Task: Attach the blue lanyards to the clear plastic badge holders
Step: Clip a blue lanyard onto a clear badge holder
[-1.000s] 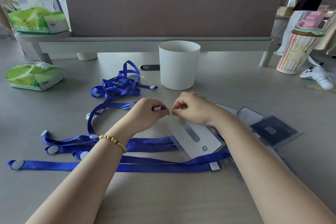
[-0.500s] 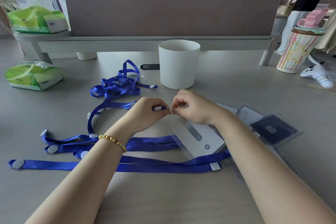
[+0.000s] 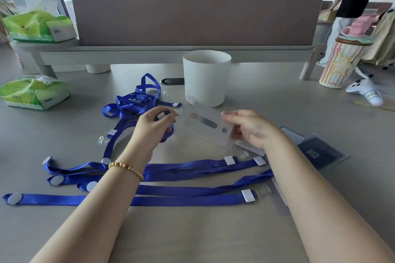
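Left hand (image 3: 152, 126) pinches lanyard (image 3: 119, 141) clip; right hand (image 3: 249, 129) pinches holder (image 3: 208, 126) edge, held apart; limp clear holder may flex, clip missing slot

— The badge holder (image 3: 208, 127) at the centre?
— Clear, glossy plastic, smooth. The lanyards (image 3: 188, 196) at six o'clock are blue woven cloth, slightly shiny, with white plastic ends.
— And the table (image 3: 277, 100)?
— Matt grey, smooth. The white cup (image 3: 207, 78) at twelve looks matt; the tissue packs (image 3: 34, 92) at nine are glossy film.
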Demonstrator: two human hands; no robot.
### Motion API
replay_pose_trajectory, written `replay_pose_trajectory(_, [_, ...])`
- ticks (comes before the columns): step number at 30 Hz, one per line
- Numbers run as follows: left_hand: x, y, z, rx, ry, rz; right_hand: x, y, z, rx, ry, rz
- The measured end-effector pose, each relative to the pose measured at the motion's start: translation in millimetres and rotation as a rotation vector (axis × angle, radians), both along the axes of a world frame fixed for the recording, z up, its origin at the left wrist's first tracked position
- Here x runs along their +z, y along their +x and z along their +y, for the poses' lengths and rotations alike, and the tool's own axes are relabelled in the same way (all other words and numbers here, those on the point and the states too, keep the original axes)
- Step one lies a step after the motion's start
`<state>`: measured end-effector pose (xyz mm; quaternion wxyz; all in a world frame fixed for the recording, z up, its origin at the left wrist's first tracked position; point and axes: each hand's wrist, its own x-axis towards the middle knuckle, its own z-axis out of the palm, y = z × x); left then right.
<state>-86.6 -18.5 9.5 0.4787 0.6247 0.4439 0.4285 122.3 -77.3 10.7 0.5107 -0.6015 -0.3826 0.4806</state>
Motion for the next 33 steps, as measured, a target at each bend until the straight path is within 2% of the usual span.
replay_pose_trajectory(2, [-2, 2, 2, 0.048, -0.008, -0.035, -4, 3, 1, -0.010, 0.014, 0.215])
replay_pose_trajectory(5, [-5, 11, 3, 0.079, -0.038, -0.049, -10, -5, 5, 0.000, -0.009, 0.288])
replay_pose_trajectory(9, [-1, 29, 2, -0.016, -0.075, 0.066, -3, -5, 10, -0.189, 0.051, 0.120])
replay_pose_trajectory(14, [16, 60, 0, -0.151, 0.036, 0.231, 4, 29, -2, -0.414, 0.141, -0.039])
replay_pose_trajectory(19, [35, 117, -11, -0.333, 0.178, 0.476, 10, 87, -39, -0.655, 0.173, -0.010])
replay_pose_trajectory(26, [33, 197, -38, -0.384, 0.635, 0.880, -2, 180, -90, -0.859, 0.109, -0.160])
replay_pose_trajectory(30, [29, 249, -52, -0.438, 0.787, 0.938, -15, 230, -119, -0.950, 0.032, -0.280])
replay_pose_trajectory(33, [23, 289, -59, -0.511, 0.878, 1.003, -22, 262, -143, -1.033, -0.101, -0.420])
